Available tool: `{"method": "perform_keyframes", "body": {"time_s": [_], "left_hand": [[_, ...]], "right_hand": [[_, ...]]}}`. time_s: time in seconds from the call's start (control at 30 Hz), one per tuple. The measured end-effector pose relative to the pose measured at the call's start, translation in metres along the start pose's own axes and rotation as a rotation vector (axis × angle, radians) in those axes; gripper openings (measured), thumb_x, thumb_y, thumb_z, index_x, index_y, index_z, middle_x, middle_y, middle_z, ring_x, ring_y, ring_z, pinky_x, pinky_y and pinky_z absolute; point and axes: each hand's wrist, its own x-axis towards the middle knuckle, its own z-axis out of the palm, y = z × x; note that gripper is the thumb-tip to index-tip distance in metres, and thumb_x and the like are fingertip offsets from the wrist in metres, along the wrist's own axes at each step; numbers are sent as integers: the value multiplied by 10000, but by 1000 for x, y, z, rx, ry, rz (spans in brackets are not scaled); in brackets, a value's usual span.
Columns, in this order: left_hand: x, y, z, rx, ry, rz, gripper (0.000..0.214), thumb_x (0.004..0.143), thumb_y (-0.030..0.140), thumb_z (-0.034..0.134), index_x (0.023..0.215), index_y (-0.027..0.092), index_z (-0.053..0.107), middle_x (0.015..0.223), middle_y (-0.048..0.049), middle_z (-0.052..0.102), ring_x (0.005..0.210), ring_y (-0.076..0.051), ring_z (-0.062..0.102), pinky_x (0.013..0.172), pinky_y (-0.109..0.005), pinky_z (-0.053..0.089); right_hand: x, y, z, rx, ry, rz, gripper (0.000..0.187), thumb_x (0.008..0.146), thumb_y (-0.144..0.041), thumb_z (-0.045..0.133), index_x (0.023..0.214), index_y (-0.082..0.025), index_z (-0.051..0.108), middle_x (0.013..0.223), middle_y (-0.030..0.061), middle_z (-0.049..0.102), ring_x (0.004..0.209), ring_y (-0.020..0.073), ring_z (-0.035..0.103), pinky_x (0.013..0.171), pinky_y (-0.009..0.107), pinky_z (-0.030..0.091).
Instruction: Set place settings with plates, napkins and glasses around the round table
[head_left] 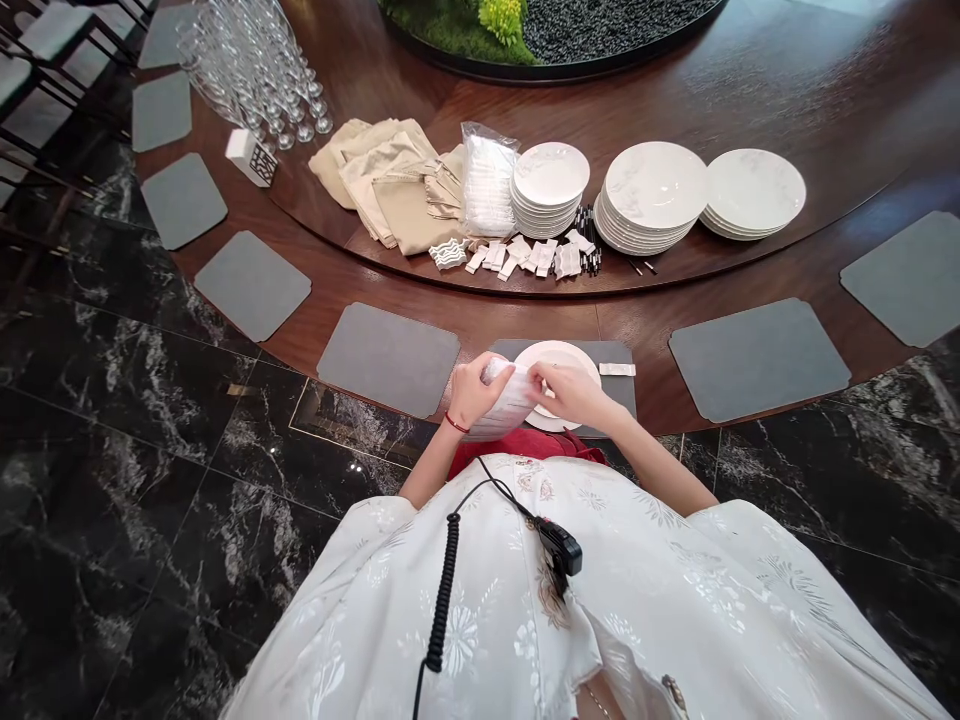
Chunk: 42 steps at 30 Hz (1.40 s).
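A white ribbed packet in clear plastic is held in front of my waist, over the table's edge. My left hand is wrapped round its left side, thumb on top. At its upper right edge, the fingers of my right hand are pinched together. Just beyond and partly behind my right hand, white plates lie on a grey placemat. A small pale strip-shaped piece rests on that mat, right of the plates. What is inside the packet I cannot make out.
On the raised turntable are stacked plates, larger plates, a bag of white packets, folded beige napkins and small pale pieces. Stemmed glasses stand far left. Grey placemats line the table rim.
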Motion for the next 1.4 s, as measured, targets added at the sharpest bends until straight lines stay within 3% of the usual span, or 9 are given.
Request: {"method": "perform_keyframes", "body": {"time_s": [0.1,0.17,0.37,0.63,0.9,1.0,1.1,1.23,1.4], "left_hand": [[0,-5,16,8,-74,-23,215,894,410,620,868,215,706,901,-41,750,845,-192,685,800,-282,497],[1,-7,25,32,-120,-34,238,892,417,618,846,200,706,850,-37,735,791,-177,662,767,-270,479],[4,-4,39,60,-192,-59,294,883,462,629,835,187,721,798,-41,713,745,-159,621,722,-253,434],[0,-2,45,102,-194,-99,332,872,506,636,815,189,716,748,-37,690,694,-153,574,681,-261,380],[0,-1,50,154,-163,-150,330,880,516,630,791,206,698,748,-45,693,691,-169,584,657,-274,344],[5,-5,50,180,-115,-193,320,897,503,611,783,213,682,789,-59,706,749,-188,616,669,-275,342],[12,-10,47,212,-91,-243,327,911,495,596,750,214,638,769,-58,693,750,-195,618,657,-280,318],[23,-16,41,222,-105,-273,321,914,485,595,733,219,583,746,-44,671,732,-194,600,644,-286,294],[31,-27,42,196,-147,-284,302,914,470,592,742,222,584,743,-28,657,725,-187,581,658,-280,313]], "right_hand": [[-5,-4,11,-126,-105,178,242,886,-401,711,811,-192,614,835,49,694,745,184,602,644,260,326],[-9,-5,14,-148,-133,257,278,882,-398,727,739,-188,612,812,46,695,731,177,599,628,257,298],[-26,-8,20,-124,-129,392,381,963,-418,619,668,-178,629,725,52,687,689,171,586,604,258,273],[-39,-23,34,-170,-71,619,403,969,-479,585,701,-195,688,765,77,719,711,199,629,583,271,281],[-38,-28,52,-155,-28,714,471,1001,-501,501,695,-206,707,757,88,719,724,214,642,598,280,324],[-29,-26,61,-154,-11,717,489,1025,-477,441,729,-203,716,768,96,718,705,211,627,601,283,330],[-18,-19,66,-120,28,617,469,1034,-441,424,726,-194,676,768,82,692,696,190,595,605,276,319],[-5,-4,71,-71,138,411,405,1008,-374,452,663,-187,553,800,54,608,694,154,524,621,262,312],[1,12,77,53,223,322,423,961,-383,478,593,-206,368,757,19,476,637,127,420,618,261,318]]}}
